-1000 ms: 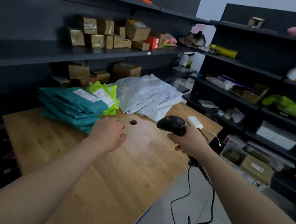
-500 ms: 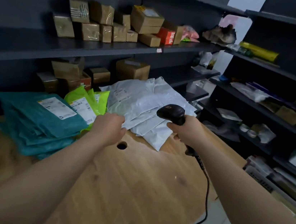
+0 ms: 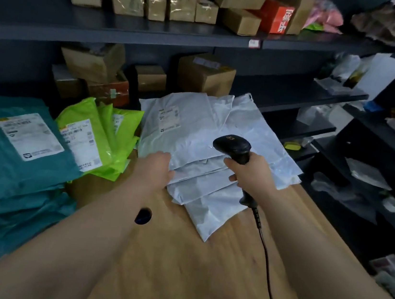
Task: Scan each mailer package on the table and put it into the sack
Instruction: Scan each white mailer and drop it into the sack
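Observation:
A pile of white mailers (image 3: 208,135) lies at the back middle of the wooden table (image 3: 177,259); the top one shows a printed label. My left hand (image 3: 156,169) has its fingers curled on the near left edge of the top white mailer. My right hand (image 3: 251,174) grips the handle of a black corded barcode scanner (image 3: 233,146), whose head hangs just above the white pile. Lime-green mailers (image 3: 97,141) and a teal stack (image 3: 15,150) lie to the left. No sack is in view.
Dark shelves behind the table hold several cardboard boxes (image 3: 205,75) and a red box (image 3: 275,17). More shelving with bagged goods (image 3: 369,172) stands on the right. The scanner cable (image 3: 266,264) trails across the table. A round hole (image 3: 143,215) sits in the tabletop.
The view has closed in on the piles. My left hand went forward from above the table to the white mailers' edge. The scanner moved over the white pile.

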Demonstrator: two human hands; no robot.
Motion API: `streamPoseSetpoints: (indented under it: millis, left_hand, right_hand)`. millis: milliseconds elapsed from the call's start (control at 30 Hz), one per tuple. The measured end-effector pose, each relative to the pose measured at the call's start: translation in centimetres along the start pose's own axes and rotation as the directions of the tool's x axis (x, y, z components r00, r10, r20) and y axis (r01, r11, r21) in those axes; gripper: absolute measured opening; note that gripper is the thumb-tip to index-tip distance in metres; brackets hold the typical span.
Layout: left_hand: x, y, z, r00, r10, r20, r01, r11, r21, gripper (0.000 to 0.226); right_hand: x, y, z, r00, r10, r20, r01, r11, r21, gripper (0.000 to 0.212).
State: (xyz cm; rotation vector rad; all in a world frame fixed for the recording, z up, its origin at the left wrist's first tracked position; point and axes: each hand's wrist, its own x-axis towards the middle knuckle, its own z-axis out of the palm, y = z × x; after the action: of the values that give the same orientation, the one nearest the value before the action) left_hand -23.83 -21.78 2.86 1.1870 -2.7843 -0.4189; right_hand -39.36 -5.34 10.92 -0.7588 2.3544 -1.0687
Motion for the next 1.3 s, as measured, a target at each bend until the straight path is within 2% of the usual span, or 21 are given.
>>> streamPoseSetpoints:
  millis: [67,233,333,433,533,667,767,867,933,967,1000,1067,1133,1167,1200,1233,1267,1300]
  left_hand:
    - [1.8,0.8,1.3,1.000,0.004,-0.007,-0.004,1.000,-0.022,0.046]
    - [5.0,1.3,3.4,0.998,-0.020,-0.051,0.015,0.996,-0.085,0.032]
    - [5.7,1.3,3.5,0.994,-0.043,-0.099,0.031,0.992,-0.120,0.020]
    - [4.9,1.5,2.8,0.991,-0.013,-0.134,-0.015,0.978,-0.208,0.019]
    - [2.2,2.2,1.7,0.993,0.076,-0.085,-0.100,0.942,-0.321,0.014]
    - [-3.3,3.2,0.8,0.993,0.113,0.020,-0.090,0.876,-0.473,0.016]
    - [-7.1,3.5,1.7,0.979,0.150,0.136,-0.070,0.880,-0.470,0.020]
    - [-10.2,3.7,2.9,0.942,0.177,0.284,-0.029,0.888,-0.459,0.030]
    - [-11.7,3.3,3.5,0.929,0.150,0.338,0.037,0.872,-0.488,0.047]
    - [-12.2,3.0,3.6,0.935,0.067,0.348,0.131,0.846,-0.516,0.062]
    - [-12.2,2.1,4.1,0.934,-0.054,0.353,0.257,0.788,-0.559,0.078]
    - [-11.9,0.7,5.1,0.889,-0.303,0.344,0.458,0.633,-0.625,0.099]
    - [-11.2,-0.4,6.0,0.835,-0.418,0.358,0.532,0.444,-0.721,0.112]
    - [-10.7,-0.5,6.4,0.807,-0.448,0.385,0.538,0.289,-0.792,0.111]
    - [-10.3,-0.4,6.7,0.781,-0.474,0.407,0.521,0.135,-0.843,0.100]
    - [-9.9,0.0,6.8,0.761,-0.504,0.409,0.494,0.041,-0.869,0.077]
    - [-9.6,0.5,6.8,0.735,-0.537,0.414,0.488,-0.004,-0.873,0.049]
    - [-9.5,1.1,6.6,0.720,-0.548,0.426,0.505,-0.007,-0.863,0.028]
  right_hand:
    - [1.7,0.8,-0.3,0.999,-0.004,0.043,0.002,0.999,0.034,0.020]
    - [4.4,2.4,-1.0,0.994,-0.016,0.106,0.000,0.989,0.149,0.012]
    - [5.2,2.9,-1.5,0.993,-0.013,0.119,-0.008,0.984,0.176,0.015]
    - [5.4,3.1,-2.0,0.987,-0.005,0.162,-0.035,0.970,0.242,0.012]
    - [5.2,2.6,-2.7,0.981,0.024,0.194,-0.075,0.962,0.263,0.016]
    - [4.3,2.1,-3.3,0.913,0.076,0.401,-0.228,0.910,0.346,0.023]
    - [3.1,2.7,-2.7,0.870,0.084,0.487,-0.227,0.943,0.243,0.026]
    - [1.1,3.7,-1.5,0.852,0.102,0.514,-0.185,0.976,0.112,0.028]
    - [-0.2,4.7,-1.2,0.861,0.104,0.498,-0.143,0.989,0.042,0.023]
    - [-0.7,5.2,-1.2,0.869,0.104,0.485,-0.125,0.992,0.012,0.023]
    - [-1.2,5.7,-1.4,0.875,0.108,0.472,-0.117,0.993,-0.010,0.024]
    - [-2.0,6.7,-1.8,0.880,0.127,0.457,-0.125,0.992,-0.035,0.028]
    - [-2.6,7.6,-2.3,0.873,0.153,0.464,-0.134,0.988,-0.076,0.032]
    - [-3.0,8.0,-2.5,0.867,0.163,0.470,-0.134,0.986,-0.094,0.033]
    - [-3.3,8.2,-2.7,0.863,0.165,0.477,-0.132,0.986,-0.102,0.033]
    - [-3.5,8.5,-2.8,0.862,0.162,0.480,-0.128,0.986,-0.103,0.032]
    - [-3.7,8.7,-2.9,0.862,0.159,0.482,-0.122,0.987,-0.108,0.031]
    - [-3.9,8.9,-3.0,0.863,0.156,0.480,-0.112,0.987,-0.118,0.031]
